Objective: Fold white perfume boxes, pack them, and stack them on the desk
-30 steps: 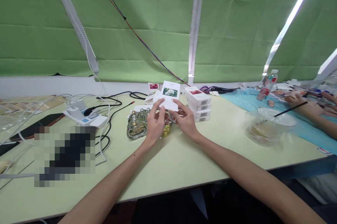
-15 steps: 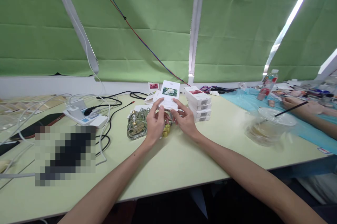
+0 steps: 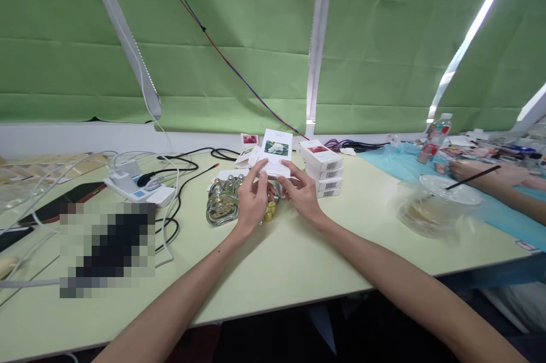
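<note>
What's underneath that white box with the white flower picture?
Below the box, gold-coloured pieces show between the left hand and right hand. Whatever lies directly beneath is hidden by it and the hands.

Near the right end of the pale yellow-green table (image 3: 251, 289), a co-worker's blurred bare hand (image 3: 467, 171) is shifting toward the left edge of the thin light-blue plastic sheet (image 3: 390, 159). It is drawing closer to a small tan object (image 3: 440, 168).
</note>
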Action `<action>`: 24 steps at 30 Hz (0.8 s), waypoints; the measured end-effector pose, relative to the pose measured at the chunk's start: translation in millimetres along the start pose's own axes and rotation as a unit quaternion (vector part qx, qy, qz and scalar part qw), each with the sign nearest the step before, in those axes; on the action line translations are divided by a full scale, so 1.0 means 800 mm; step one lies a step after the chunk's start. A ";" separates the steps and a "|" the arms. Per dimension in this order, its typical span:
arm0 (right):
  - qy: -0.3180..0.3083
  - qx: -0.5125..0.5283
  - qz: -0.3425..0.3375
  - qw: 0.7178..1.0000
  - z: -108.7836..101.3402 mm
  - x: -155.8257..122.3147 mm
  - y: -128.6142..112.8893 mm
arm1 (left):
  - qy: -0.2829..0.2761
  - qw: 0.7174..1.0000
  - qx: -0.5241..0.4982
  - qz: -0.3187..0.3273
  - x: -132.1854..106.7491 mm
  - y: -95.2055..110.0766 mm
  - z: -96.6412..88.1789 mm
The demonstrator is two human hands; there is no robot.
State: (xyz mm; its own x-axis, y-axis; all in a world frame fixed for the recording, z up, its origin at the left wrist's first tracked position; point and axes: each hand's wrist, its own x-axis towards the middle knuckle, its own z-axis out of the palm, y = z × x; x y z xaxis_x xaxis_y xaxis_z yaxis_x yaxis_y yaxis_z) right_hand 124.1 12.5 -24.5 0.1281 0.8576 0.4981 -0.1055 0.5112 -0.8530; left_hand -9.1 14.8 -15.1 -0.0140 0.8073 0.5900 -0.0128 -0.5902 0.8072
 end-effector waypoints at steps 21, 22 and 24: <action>0.013 0.011 -0.013 1.000 0.001 -0.001 -0.002 | 0.004 1.000 0.001 -0.004 -0.002 0.001 0.002; 0.013 0.010 -0.013 1.000 0.001 -0.001 -0.002 | 0.004 1.000 0.001 -0.004 -0.002 0.000 0.002; 0.015 0.008 -0.012 1.000 0.001 0.000 -0.002 | 0.005 1.000 -0.001 -0.002 -0.002 -0.001 0.001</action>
State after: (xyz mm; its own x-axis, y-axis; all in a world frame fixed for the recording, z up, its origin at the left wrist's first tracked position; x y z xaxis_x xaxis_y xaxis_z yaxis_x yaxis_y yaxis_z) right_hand 123.8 11.5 -23.1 0.1611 0.8426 0.5138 -0.1183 0.5334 -0.8376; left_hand -7.9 14.2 -16.8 -0.0233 0.8095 0.5866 -0.0152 -0.5870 0.8095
